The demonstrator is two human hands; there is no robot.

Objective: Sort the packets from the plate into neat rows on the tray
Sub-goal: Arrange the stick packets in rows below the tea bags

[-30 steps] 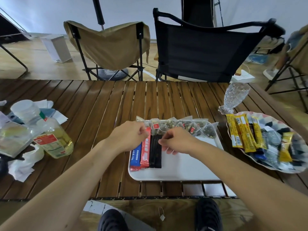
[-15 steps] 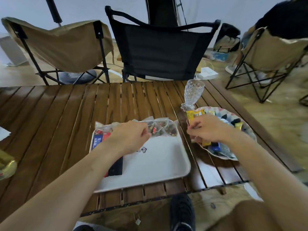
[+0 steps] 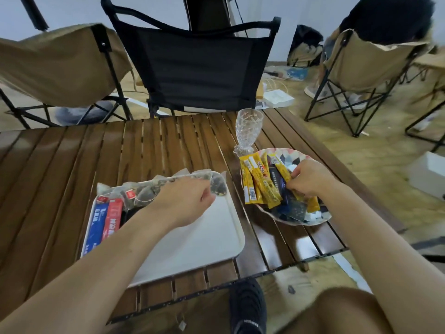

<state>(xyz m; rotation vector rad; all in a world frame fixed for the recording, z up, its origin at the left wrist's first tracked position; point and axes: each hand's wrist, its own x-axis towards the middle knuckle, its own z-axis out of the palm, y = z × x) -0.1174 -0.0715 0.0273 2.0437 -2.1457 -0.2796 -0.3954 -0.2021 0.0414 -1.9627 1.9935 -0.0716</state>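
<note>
A white tray (image 3: 207, 239) lies on the wooden slat table. Along its far edge runs a row of clear tea packets (image 3: 144, 194). At its left lie a blue packet (image 3: 96, 220), a red packet (image 3: 112, 218) and a dark one partly hidden by my arm. My left hand (image 3: 185, 200) hovers over the tray, fingers curled at the edge of the rightmost clear tea packet (image 3: 218, 186). To the right, a patterned plate (image 3: 298, 154) holds several yellow stick packets (image 3: 255, 182) and dark ones. My right hand (image 3: 310, 177) reaches into the heap and pinches a stick packet.
A cut-glass goblet (image 3: 248, 126) stands just behind the plate. A black folding chair (image 3: 199, 68) and a tan one (image 3: 55, 66) face the table's far side, another tan chair (image 3: 368, 56) stands at the right. The table's near edge is close, above my shoe (image 3: 248, 307).
My right hand left the tray and went right into the plate's heap of packets. My left hand shifted toward the right end of the tea packet row. The view swung right.
</note>
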